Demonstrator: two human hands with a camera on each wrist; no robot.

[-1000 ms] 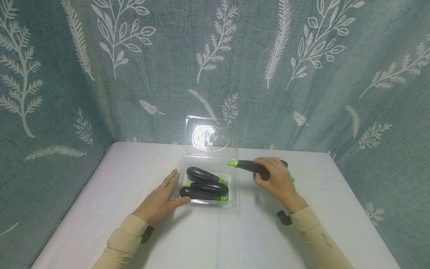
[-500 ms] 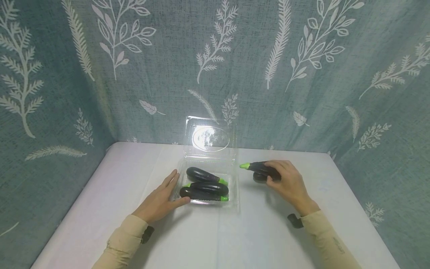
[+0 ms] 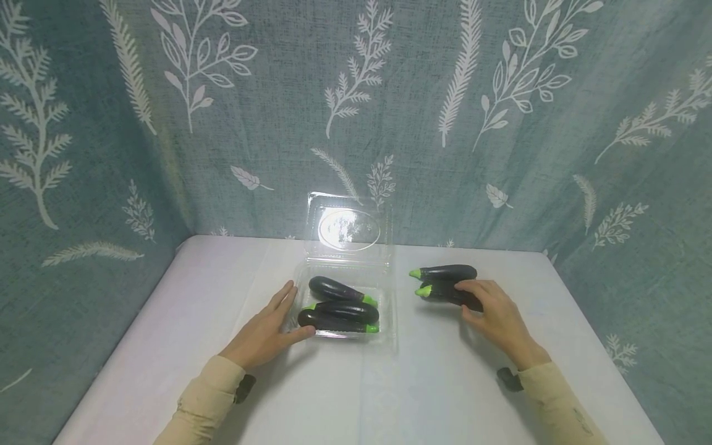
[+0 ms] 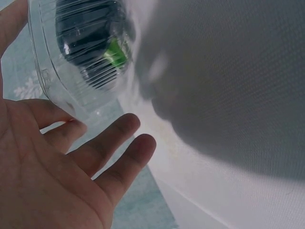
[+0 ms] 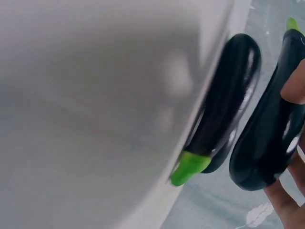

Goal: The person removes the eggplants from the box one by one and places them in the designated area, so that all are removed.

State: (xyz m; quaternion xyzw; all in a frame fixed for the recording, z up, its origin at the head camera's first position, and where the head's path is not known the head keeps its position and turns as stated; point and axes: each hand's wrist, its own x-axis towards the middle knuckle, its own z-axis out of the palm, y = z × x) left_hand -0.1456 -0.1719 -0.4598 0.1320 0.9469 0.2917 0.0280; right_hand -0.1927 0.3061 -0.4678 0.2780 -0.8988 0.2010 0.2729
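Note:
In the head view, a glossy dark eggplant with a green stem end is held between my right hand's thumb and fingers. Its stem end points left. Two other eggplants lie just behind and under it; the back one shows most, the other is mostly covered. The right wrist view has the held eggplant beside a lower eggplant on the table. My left hand rests with spread fingers against the left side of a clear plastic clamshell box, thumb at its front edge.
Three eggplants lie side by side in the box. Its clear lid stands raised at the back. A white-covered table carries everything, with grey-green leaf-patterned curtains behind and at both sides.
My right hand has moved right and toward me, carrying the eggplant away from the box over the others on the right. The left hand and box have stayed put.

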